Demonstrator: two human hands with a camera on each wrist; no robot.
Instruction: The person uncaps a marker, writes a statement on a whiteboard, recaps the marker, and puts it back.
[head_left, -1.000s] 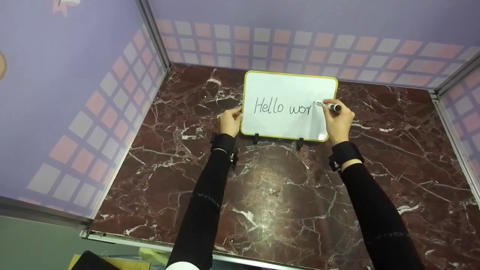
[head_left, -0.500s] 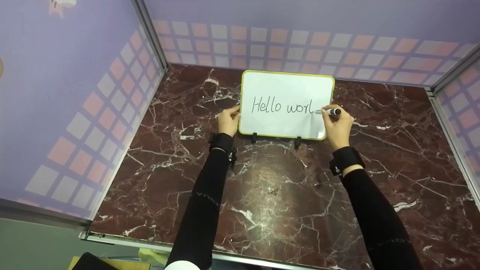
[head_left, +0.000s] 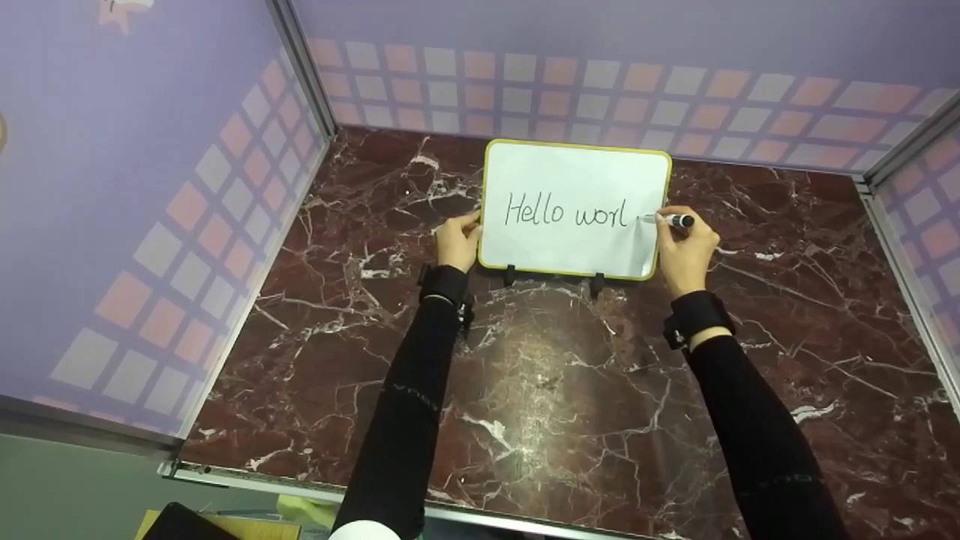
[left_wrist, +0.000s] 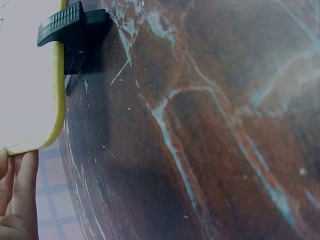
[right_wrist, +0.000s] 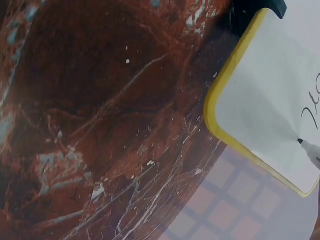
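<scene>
A whiteboard with a yellow frame stands tilted on small black feet, bearing the handwriting "Hello worl". My left hand pinches the board's left edge; in the left wrist view its fingers meet the yellow rim, thumb at the front. My right hand grips a marker with a white barrel and black end, just right of the last letter. In the right wrist view the marker's black tip is at the board's surface; whether it touches cannot be told. The right hand is almost wholly outside that view.
The board stands on a dark red marbled table near the purple back wall with pink and grey squares. A similar side wall rises at left. Below the table's front edge, a black object lies on something yellow.
My right hand drew the "l" after "wor" with a downward stroke, then shifted the marker slightly right of it. My left hand stays at the board's left edge.
</scene>
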